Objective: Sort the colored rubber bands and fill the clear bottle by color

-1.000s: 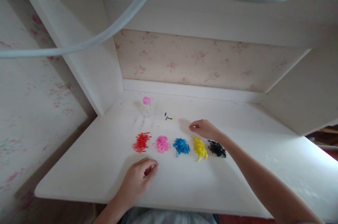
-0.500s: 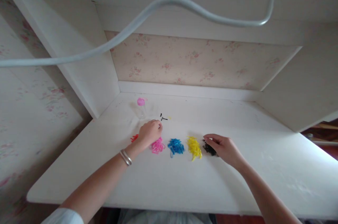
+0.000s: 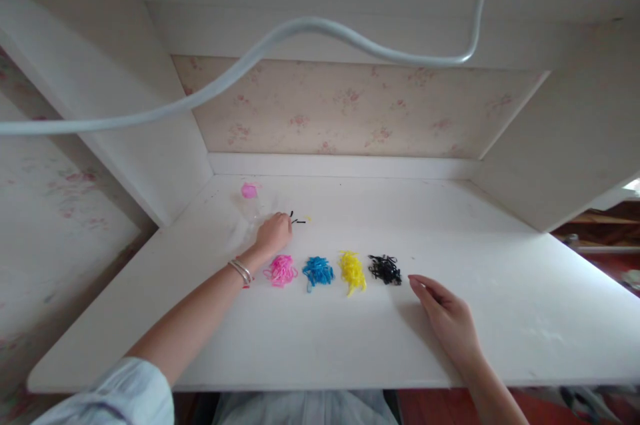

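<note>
Coloured piles of small bands lie in a row on the white desk (image 3: 350,345): pink (image 3: 281,270), blue (image 3: 318,271), yellow (image 3: 353,270) and black (image 3: 385,269). My left wrist, with bracelets, covers most of a red pile (image 3: 246,285). My left hand (image 3: 273,233) reaches past the pink pile, fingers curled, its tips touching a few small black bits (image 3: 299,219). What the fingers hold is hidden. My right hand (image 3: 447,319) lies flat on the desk just right of the black pile, fingers stretched out, holding nothing.
A clear bottle with a pink cap (image 3: 249,191) stands at the back left, near my left hand. White side panels and a shelf above enclose the desk. A grey cable (image 3: 300,28) hangs across the top of the view.
My left hand went from the near edge up past the red and pink piles to the black bits. My right hand pulled back from behind the yellow pile and flattened beside the black pile.
</note>
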A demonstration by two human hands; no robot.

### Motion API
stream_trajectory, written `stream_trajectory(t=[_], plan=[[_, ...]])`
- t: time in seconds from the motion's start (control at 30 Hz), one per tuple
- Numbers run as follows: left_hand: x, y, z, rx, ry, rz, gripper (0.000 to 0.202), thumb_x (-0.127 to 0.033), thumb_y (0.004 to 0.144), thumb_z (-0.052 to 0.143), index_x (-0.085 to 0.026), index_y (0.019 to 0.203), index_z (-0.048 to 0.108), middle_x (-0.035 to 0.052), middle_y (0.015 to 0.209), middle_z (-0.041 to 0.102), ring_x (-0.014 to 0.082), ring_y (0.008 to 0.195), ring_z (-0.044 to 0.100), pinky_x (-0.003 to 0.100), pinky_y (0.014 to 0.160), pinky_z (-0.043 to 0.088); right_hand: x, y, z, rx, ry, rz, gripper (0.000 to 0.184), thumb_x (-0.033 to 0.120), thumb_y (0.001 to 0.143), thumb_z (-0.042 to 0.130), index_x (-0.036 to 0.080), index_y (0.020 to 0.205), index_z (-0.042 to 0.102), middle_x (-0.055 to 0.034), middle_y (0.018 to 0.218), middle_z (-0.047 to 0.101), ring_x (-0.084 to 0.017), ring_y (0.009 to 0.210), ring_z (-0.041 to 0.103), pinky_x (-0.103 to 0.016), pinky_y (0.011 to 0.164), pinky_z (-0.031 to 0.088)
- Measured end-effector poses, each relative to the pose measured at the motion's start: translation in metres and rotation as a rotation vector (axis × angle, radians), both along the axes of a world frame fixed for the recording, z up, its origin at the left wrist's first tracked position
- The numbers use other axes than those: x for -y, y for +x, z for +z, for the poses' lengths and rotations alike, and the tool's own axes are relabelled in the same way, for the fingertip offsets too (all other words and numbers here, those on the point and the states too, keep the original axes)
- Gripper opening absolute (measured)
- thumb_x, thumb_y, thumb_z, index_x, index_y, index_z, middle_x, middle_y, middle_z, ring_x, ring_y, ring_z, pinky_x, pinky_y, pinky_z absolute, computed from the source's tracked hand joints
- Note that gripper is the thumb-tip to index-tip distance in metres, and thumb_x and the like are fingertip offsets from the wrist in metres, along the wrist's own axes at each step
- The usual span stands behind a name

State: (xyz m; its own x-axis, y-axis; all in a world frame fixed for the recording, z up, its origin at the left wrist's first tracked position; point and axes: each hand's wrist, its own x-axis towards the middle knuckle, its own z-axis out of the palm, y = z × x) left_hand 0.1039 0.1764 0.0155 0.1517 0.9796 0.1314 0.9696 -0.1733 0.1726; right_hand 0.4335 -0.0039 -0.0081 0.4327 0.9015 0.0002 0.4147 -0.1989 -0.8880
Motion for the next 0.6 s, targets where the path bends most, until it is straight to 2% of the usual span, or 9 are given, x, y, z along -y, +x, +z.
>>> stream_trajectory(t=[0.17,0.3,0.4,0.5,0.6], plan=[[0.024,0.018,0.020,0.003,0.044,-0.081,0.028,-0.027,0.094,0.033,-0.018,0.099,0.059,0.0083,0.104,0.062,0.0188,0.094,0.061,0.029,0.081,0.045,-0.003,-0.003,-0.001,-0.015,0.018,-0.002,0.040,0.050,0.073,0.059,0.019,0.094,0.071,-0.0061,0.094,0.071,-0.021,0.088,0.062,-0.028,0.077,0.047],[0.049,0.056,0.032,0.081,0.039,-0.317,0.028,-0.029,0.093,0.033,-0.021,0.098,0.059,0.0053,0.102,0.062,0.0185,0.090,0.061,0.030,0.079,0.046,-0.002,-0.003,0.000,-0.013,0.029,0.003,0.040,0.050,0.073,0.059,0.018,0.095,0.071,-0.0063,0.094,0.071,-0.021,0.086,0.062,-0.027,0.073,0.047],[0.061,0.092,0.029,0.122,-0.061,-0.504,0.030,-0.027,0.092,0.032,-0.020,0.096,0.061,0.0067,0.102,0.063,0.0192,0.089,0.061,0.032,0.079,0.046,0.000,-0.004,0.002,-0.009,0.024,-0.007,0.040,0.050,0.074,0.059,0.017,0.094,0.070,-0.0067,0.094,0.071,-0.021,0.086,0.062,-0.027,0.072,0.047],[0.063,0.125,0.020,0.134,-0.109,-0.582,0.026,-0.026,0.089,0.039,-0.020,0.089,0.064,0.0067,0.096,0.065,0.0198,0.085,0.063,0.032,0.076,0.047,0.000,-0.006,0.004,0.006,0.019,-0.009,0.041,0.051,0.074,0.058,0.017,0.094,0.070,-0.0070,0.093,0.071,-0.021,0.085,0.062,-0.027,0.069,0.047],[0.060,0.149,0.015,0.149,-0.126,-0.619,0.024,-0.024,0.086,0.043,-0.020,0.086,0.066,0.0084,0.095,0.066,0.0211,0.086,0.064,0.033,0.076,0.048,-0.001,-0.005,0.002,0.035,0.011,0.000,0.042,0.052,0.075,0.056,0.017,0.095,0.070,-0.0070,0.092,0.071,-0.022,0.085,0.062,-0.027,0.068,0.047]])
